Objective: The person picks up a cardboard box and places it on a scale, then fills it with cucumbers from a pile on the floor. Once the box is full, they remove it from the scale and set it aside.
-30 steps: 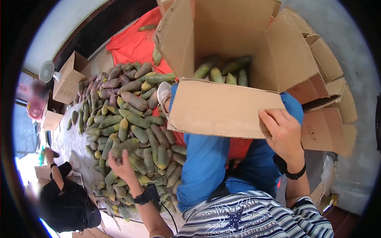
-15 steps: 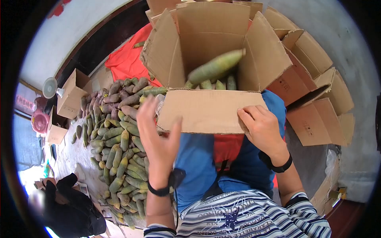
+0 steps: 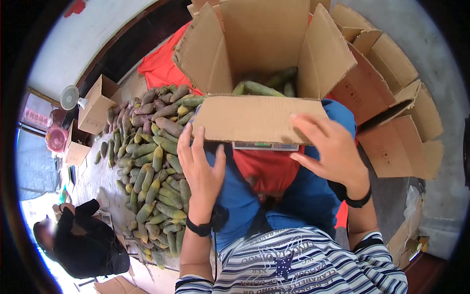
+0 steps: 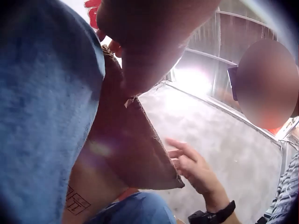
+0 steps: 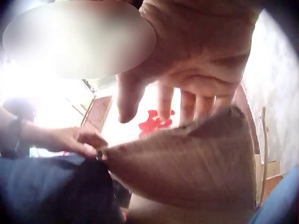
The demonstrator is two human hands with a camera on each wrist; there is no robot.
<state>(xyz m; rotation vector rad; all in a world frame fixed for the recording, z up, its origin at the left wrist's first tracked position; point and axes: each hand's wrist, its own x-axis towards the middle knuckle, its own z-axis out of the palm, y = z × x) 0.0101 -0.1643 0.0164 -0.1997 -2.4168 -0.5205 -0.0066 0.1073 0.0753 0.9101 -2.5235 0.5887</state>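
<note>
In the head view an open cardboard box (image 3: 264,36) stands before my knees, with several long green gourd-like vegetables (image 3: 262,89) at its bottom. Its near flap (image 3: 245,117) folds out toward me over my legs. At the flap's left edge my left hand (image 3: 201,176) touches the cardboard with spread fingers, thumb apart. My right hand (image 3: 333,149) has its fingers over the flap's right end and its thumb lower, off the board. Both hands also appear along the flap edge (image 5: 182,158) in the right wrist view. Below the flap shows a device with a small display (image 3: 264,146).
A large pile of green and purplish vegetables (image 3: 152,171) covers the floor at left. Empty cartons (image 3: 391,147) stack up at right. Beyond the pile are more boxes (image 3: 98,105), a pink fan (image 3: 57,138) and a red sheet (image 3: 164,63). Another person (image 3: 88,240) crouches at lower left.
My left hand has come from the pile to the flap's left side. A green vegetable, seen in mid-air over the box, now lies inside. The right hand's grip on the flap has loosened.
</note>
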